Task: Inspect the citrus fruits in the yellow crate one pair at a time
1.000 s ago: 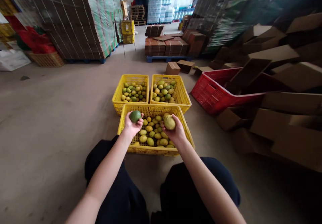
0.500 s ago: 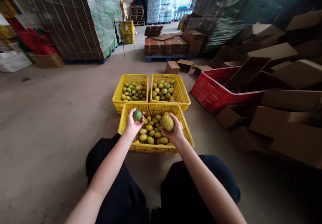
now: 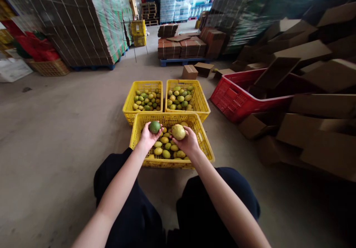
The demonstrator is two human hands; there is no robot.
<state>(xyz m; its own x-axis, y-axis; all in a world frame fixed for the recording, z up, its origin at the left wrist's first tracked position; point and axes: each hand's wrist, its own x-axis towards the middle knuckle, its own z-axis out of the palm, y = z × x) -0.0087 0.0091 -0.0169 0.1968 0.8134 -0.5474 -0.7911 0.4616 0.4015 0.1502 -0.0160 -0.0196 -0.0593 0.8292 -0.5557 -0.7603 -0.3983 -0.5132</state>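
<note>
My left hand (image 3: 149, 135) is closed around a dark green mango (image 3: 154, 127), held palm up over the near yellow crate (image 3: 172, 163). A larger yellow-green mango (image 3: 178, 132) rests in the fingers of my right hand (image 3: 190, 141), a short way to the right of the green one. Below both hands lie several yellow and green mangoes (image 3: 166, 154) inside the near crate; my hands hide part of them. Behind it, the back left crate (image 3: 128, 103) and the back right crate (image 3: 205, 105) also hold mangoes.
To the right stands a red crate (image 3: 230, 99) with cardboard in it, among a heap of open cardboard boxes (image 3: 328, 144). Farther back, flattened cartons (image 3: 182, 49) lie on a blue pallet (image 3: 178, 61). A tall wrapped stack (image 3: 83, 25) rises at the left. My knees flank the near crate.
My right hand has moved slightly left and up with the yellow-green mango, and that mango has turned. The green mango has also turned a little in my left hand. The view has shifted slightly.
</note>
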